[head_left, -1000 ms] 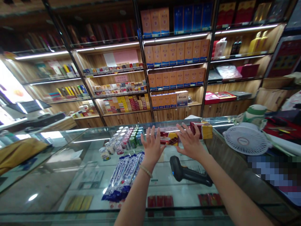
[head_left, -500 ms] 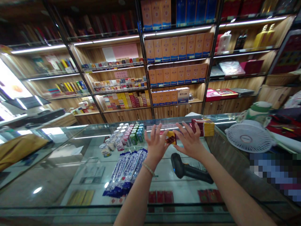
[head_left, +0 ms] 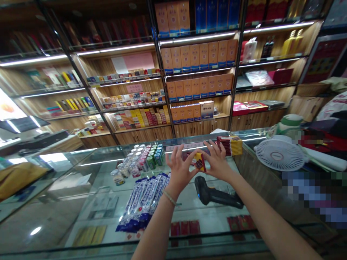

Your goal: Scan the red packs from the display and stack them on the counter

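Above the glass counter (head_left: 159,236), a small red and yellow box (head_left: 200,161) sits between my two hands. My left hand (head_left: 180,168), with a beaded bracelet at the wrist, pinches it from the left with thumb and index finger; the other fingers are raised. From the right, my right hand (head_left: 219,162) grips the same box by thumb and index finger. Just below lies a black barcode scanner (head_left: 217,195) on the glass. A stack of similar red and yellow boxes (head_left: 230,145) stands behind my right hand.
Blue and white long packets (head_left: 146,200) lie left of my left forearm. Behind them stand rows of small canisters (head_left: 141,159). A white fan (head_left: 279,153) and a green and white container (head_left: 290,124) are at the right. Lit shelves (head_left: 200,57) hold boxed goods beyond.
My thumbs and index fingers have come closer together around the small box. The box appears slightly turned. The view has shifted a little, so the surroundings sit further left.
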Demonstrator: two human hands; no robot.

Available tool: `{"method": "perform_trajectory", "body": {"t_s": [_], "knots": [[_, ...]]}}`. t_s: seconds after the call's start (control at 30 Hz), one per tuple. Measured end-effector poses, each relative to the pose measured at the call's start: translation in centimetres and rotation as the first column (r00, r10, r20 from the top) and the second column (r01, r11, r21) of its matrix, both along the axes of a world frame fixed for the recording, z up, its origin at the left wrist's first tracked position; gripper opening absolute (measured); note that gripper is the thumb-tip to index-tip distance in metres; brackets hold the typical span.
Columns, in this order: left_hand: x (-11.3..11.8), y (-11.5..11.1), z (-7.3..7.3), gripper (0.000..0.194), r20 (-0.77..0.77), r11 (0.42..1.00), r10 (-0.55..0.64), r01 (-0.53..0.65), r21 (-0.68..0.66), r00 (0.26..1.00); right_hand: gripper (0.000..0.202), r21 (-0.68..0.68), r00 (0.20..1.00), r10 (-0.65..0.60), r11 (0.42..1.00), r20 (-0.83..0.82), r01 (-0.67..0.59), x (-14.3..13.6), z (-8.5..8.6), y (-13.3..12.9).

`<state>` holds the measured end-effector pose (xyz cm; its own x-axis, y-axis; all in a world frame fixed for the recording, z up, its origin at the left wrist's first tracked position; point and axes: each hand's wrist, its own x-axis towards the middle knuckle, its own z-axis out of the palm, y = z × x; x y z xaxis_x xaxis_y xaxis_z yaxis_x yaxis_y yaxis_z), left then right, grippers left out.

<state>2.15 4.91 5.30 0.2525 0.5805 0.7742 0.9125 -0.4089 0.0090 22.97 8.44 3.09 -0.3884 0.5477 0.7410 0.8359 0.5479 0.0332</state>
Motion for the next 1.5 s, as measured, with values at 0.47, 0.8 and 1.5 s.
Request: {"method": "perform_trajectory", "body": {"t_s": [0.47,0.8,1.5], "knots": [[0.0,0.0,-0.1,0.070,0.051,0.993,-0.100,0.103,-0.065,0.994,0.066,-0.016,0.999,0.022,1.000,-0.048,-0.022,0.7,0.6,0.0],[-0.7,0.9,-0.2,0.076,0.104,0.985,-0.109,0.121,-0.123,0.989,0.059,0.067,1.000,-0.003,0.998,-0.017,0.004,1.3,1.1,0.0],[-1.0,0.9,0.0,0.077,-0.052,0.992,0.126,-0.126,0.000,0.991,0.053,0.154,0.993,-0.087,0.985,0.086,0.073,0.9,1.6,-0.7]]}}
